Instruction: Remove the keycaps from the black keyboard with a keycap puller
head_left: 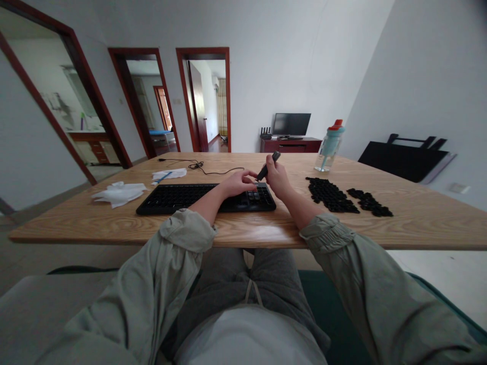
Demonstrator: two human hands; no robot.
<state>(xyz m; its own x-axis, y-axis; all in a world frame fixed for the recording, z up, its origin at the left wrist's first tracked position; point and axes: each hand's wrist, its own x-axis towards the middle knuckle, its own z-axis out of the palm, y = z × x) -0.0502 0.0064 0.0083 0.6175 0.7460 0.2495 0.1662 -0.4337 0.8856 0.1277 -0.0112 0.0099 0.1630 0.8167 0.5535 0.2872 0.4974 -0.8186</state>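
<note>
A black keyboard lies on the table in front of me, with many of its keycaps off. My left hand rests on its right part, fingers stretched out over the number pad. In my right hand is a slim black handheld tool, tilted, with its lower end near the left fingertips at the keyboard's upper right. Its exact kind is not clear. Loose black keycaps lie close together to the right, and a smaller group of keycaps sits beside them.
White tissues lie at the left, another tissue with a blue stick-like item behind the keyboard. A black cable trails across the back of the wooden table. A water bottle stands at the back right.
</note>
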